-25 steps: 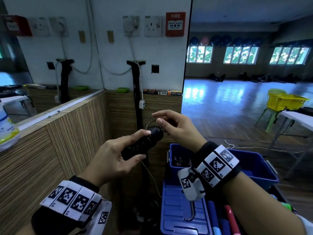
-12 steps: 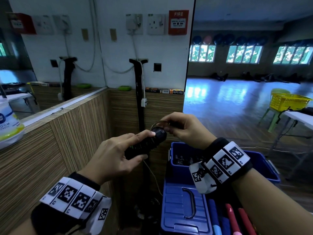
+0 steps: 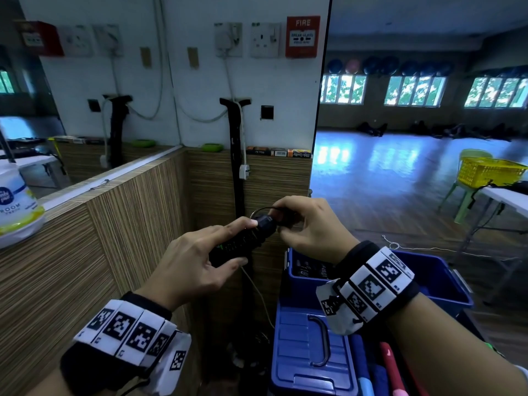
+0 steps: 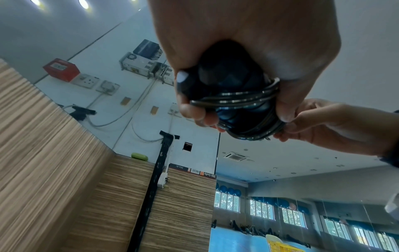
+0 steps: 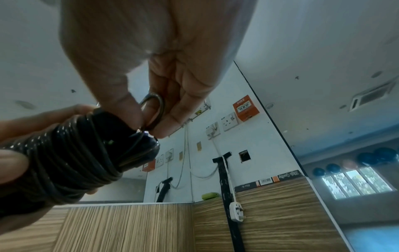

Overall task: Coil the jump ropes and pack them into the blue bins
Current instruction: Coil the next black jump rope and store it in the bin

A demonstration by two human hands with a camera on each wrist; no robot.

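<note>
since a second ago both hands have lifted a little, left hand (image 3: 194, 261) clamped round the wound jump rope (image 3: 240, 242) pointing up-right, right hand (image 3: 311, 224) pinching its last loop (image 5: 154, 110) at the far tip, blue bin (image 3: 437, 278) below-right.

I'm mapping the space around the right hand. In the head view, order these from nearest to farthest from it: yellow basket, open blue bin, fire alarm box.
From the right hand:
1. Open blue bin, just below it.
2. Yellow basket, far right.
3. Fire alarm box, high on the wall.
</note>
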